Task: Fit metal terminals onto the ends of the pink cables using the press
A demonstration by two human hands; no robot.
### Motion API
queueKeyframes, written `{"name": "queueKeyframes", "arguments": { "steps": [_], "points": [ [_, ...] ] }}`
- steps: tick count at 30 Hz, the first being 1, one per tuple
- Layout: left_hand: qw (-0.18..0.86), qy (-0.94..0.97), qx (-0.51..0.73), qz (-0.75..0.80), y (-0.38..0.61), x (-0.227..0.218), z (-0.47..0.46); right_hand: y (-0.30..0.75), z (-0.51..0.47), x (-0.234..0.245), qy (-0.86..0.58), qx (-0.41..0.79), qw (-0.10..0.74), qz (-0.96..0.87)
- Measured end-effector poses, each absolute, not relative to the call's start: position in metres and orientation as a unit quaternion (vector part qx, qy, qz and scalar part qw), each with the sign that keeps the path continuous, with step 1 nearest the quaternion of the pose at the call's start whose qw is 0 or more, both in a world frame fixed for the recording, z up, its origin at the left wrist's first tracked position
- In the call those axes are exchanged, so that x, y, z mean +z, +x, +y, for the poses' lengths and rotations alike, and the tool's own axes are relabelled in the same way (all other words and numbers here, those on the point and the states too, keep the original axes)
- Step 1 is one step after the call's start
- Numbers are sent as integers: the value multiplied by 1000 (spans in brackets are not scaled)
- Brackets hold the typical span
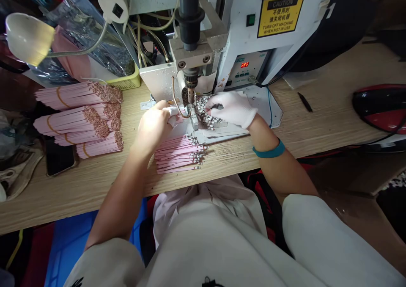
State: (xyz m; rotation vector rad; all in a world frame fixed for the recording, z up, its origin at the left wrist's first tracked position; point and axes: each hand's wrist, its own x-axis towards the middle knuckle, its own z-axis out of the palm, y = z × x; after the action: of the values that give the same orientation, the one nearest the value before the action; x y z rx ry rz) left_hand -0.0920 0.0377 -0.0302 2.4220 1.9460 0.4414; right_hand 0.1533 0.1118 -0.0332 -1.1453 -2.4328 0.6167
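Metal-tipped terminals (206, 115) are being worked just below the press head (190, 93), judging by the left hand (152, 126) and gloved right hand (231, 109), both pinched narrow; what they hold cannot be told. Careful seating under the head seems called for.
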Motion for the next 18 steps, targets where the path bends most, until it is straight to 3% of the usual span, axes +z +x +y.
{"name": "queueKeyframes", "arguments": {
  "steps": [5,9,13,18],
  "points": [
    [60,807,71,583,-96,-33,38,167,112,-27,-257,284,99,-918],
    [141,790,124,583,-95,-31,41,164,111,-29,-231,273,59,-932],
    [269,754,183,571,-92,-26,42,163,107,-28,-252,296,79,-918],
    [334,737,223,544,-93,-26,41,162,102,-29,-360,411,153,-824]
  ]
}}
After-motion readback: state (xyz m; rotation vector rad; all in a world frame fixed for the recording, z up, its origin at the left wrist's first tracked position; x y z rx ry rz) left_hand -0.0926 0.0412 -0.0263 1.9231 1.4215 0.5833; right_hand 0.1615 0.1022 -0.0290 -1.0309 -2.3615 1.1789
